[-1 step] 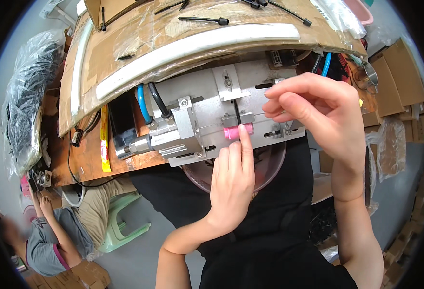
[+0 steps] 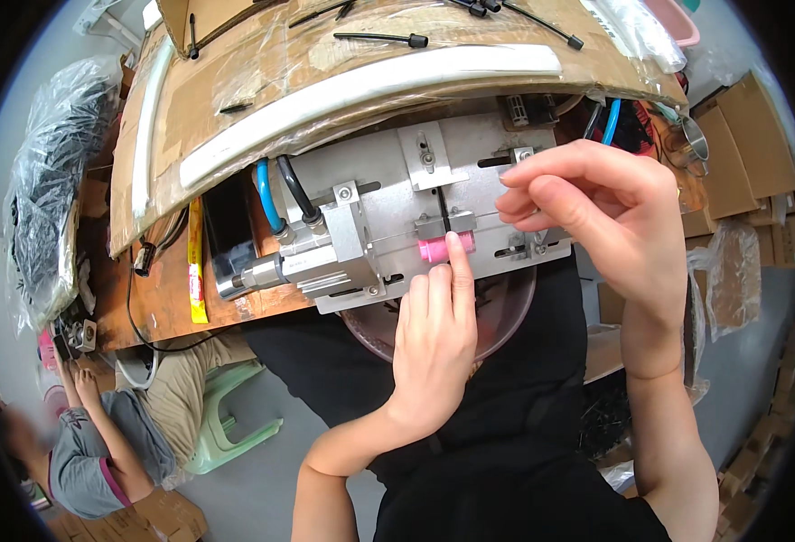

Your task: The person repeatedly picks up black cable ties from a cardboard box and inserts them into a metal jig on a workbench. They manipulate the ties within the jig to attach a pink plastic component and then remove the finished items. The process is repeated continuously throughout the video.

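A metal fixture plate (image 2: 388, 158) lies in front of me, carrying a small metal block (image 2: 443, 222). A thin black rod (image 2: 444, 206) crosses this block, its near end at a pink piece (image 2: 434, 249). My left hand (image 2: 435, 339) reaches up from below, index finger stretched out with its tip on the rod's near end by the pink piece. Its other fingers are bent and hold nothing visible. Above the plate's right part hovers my right hand (image 2: 610, 212), thumb and fingers curled together in a pinch; whatever lies between the tips, if anything, is hidden.
A metal cylinder unit (image 2: 339, 257) with blue and black hoses is mounted at the plate's left. Below the plate sits a bowl (image 2: 506, 316). Black stemmed parts (image 2: 384, 39) lie on cardboard (image 2: 298, 68) above. At far left another person (image 2: 113, 443) works near a green stool (image 2: 221, 420).
My right hand has shifted very slightly to the right. The left index finger stays in place on the rod's end.
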`<action>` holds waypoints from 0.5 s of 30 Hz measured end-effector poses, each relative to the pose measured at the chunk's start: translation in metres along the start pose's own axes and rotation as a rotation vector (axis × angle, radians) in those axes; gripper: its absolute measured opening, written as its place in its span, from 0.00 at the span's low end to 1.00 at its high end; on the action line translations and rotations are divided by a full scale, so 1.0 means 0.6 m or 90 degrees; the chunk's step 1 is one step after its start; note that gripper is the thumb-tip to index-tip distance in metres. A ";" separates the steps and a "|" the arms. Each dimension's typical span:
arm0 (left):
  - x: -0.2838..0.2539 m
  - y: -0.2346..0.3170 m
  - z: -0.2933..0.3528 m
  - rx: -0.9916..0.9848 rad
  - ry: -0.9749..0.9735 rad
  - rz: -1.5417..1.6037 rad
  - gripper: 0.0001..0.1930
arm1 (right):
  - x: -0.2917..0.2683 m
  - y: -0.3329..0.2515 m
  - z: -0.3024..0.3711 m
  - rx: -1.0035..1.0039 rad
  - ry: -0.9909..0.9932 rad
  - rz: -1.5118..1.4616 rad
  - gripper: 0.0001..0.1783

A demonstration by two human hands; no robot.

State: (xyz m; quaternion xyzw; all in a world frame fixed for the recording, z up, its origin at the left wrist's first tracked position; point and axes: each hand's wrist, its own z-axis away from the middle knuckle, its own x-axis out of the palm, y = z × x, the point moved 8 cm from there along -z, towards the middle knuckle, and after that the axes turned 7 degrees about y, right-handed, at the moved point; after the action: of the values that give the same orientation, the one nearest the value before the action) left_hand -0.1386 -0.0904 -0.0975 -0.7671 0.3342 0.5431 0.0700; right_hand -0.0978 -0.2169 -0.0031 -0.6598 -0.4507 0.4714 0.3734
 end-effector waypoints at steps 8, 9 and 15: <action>-0.007 -0.009 -0.006 -0.034 -0.014 0.053 0.39 | -0.016 -0.001 0.003 0.003 0.041 -0.027 0.09; -0.008 -0.009 -0.007 -0.035 -0.017 0.058 0.39 | -0.016 -0.006 -0.002 -0.010 0.039 -0.005 0.09; -0.064 -0.013 -0.055 0.001 0.001 0.080 0.31 | -0.006 -0.034 -0.122 -0.216 0.035 0.273 0.08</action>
State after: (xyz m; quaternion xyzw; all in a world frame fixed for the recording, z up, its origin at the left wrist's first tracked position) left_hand -0.1153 -0.0833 -0.0523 -0.7449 0.3821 0.5457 0.0363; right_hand -0.0330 -0.2186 0.0372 -0.8057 -0.3628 0.4395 0.1615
